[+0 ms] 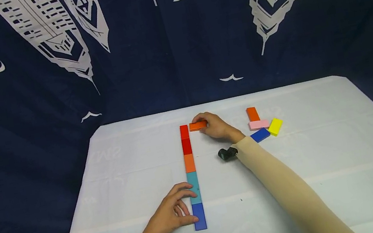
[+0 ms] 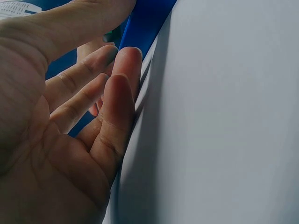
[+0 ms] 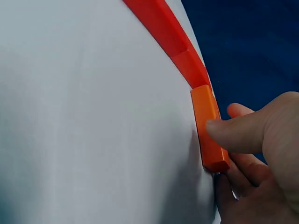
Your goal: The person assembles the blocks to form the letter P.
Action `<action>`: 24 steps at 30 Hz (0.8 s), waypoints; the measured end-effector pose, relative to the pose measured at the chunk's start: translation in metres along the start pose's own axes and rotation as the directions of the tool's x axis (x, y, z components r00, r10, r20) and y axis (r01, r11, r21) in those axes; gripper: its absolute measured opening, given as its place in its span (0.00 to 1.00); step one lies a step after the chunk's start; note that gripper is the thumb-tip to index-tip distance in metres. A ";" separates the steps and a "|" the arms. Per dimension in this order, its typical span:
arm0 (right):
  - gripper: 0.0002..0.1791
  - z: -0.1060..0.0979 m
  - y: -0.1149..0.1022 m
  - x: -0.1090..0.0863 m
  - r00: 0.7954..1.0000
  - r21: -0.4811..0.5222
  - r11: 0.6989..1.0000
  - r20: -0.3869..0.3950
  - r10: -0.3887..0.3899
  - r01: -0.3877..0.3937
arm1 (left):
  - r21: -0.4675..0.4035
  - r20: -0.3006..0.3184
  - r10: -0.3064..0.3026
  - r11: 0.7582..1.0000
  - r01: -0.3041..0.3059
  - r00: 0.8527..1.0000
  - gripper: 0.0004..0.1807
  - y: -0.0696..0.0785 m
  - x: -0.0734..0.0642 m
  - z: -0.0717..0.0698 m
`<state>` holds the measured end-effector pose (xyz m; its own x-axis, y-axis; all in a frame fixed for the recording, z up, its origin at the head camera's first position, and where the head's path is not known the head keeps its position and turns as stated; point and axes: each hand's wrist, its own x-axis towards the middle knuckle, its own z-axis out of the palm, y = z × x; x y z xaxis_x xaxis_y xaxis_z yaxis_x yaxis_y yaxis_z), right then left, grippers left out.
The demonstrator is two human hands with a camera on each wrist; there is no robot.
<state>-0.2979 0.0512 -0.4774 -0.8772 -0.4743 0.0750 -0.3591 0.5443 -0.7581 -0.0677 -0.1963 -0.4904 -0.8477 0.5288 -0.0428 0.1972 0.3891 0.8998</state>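
Observation:
A straight row of flat rectangular blocks runs away from the near side: a blue block (image 1: 199, 216), teal (image 1: 193, 188), an orange one (image 1: 189, 163), then red blocks (image 1: 186, 146) at the far end. My left hand (image 1: 168, 213) lies along the left side of the near part, fingertips by the teal section and thumb at the blue block. In the left wrist view its fingers are loosely bent. Between thumb and fingers, my right hand (image 1: 216, 126) pinches an orange block (image 3: 205, 126). That block lies crosswise, just right of the row's far red end.
Right of the right hand lies a loose group: an orange block (image 1: 252, 114), a pink block (image 1: 258, 125), a yellow block (image 1: 275, 127) and a blue block (image 1: 260, 134), partly behind the sleeve. A white cloth (image 1: 124, 165) covers the table; a dark blue patterned curtain (image 1: 169, 61) hangs behind.

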 end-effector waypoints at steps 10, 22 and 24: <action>0.19 0.000 0.004 0.001 0.998 0.028 0.998 0.019 0.055 -0.055 | -0.025 -0.004 -0.016 1.000 0.016 1.000 0.29 0.000 0.001 0.001; 0.18 0.001 0.002 0.001 0.998 0.018 0.999 0.032 0.046 -0.047 | -0.019 0.000 0.003 1.000 -0.003 1.000 0.28 0.000 0.001 0.001; 0.18 0.000 0.002 0.001 0.998 0.021 0.999 0.036 0.042 -0.043 | -0.018 0.001 0.004 1.000 -0.004 1.000 0.28 0.000 0.001 0.001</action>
<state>-0.2992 0.0516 -0.4790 -0.8796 -0.4754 0.0195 -0.3142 0.5496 -0.7741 -0.0684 -0.1950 -0.4912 -0.8465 0.5309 -0.0396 0.1919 0.3735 0.9076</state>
